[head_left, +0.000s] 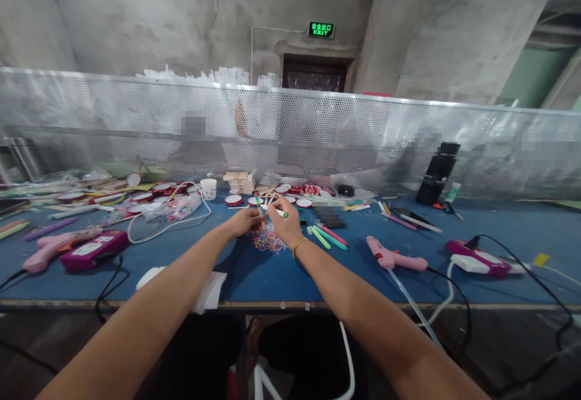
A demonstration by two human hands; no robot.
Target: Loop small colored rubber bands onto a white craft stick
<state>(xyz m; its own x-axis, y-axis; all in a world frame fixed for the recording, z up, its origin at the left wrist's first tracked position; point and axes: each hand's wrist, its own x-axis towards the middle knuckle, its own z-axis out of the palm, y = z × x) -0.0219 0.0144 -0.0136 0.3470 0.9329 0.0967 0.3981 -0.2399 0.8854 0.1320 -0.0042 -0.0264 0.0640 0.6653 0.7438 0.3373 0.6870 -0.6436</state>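
My right hand (287, 226) is closed around a white marker (279, 212) with a green end, held like a pen. Close beside it, the fingers of my left hand (245, 222) pinch a thin strip (257, 200) whose upper part shows green and red; its kind is too small to make out. The marker lies across or very near this strip. Just below both hands is a heap of tiny multicoloured pieces (271, 242) on the blue table (254, 282). Several coloured markers (333, 239) lie to the right of my right hand.
Pink glue guns (385, 256) lie on both sides, with purple power strips (95, 250) and trailing cables. White tissue (211, 291) sits by the front edge. Behind are a paper cup (208, 189), round red-rimmed pieces (233, 200), wooden sticks and a perforated metal screen (318, 140).
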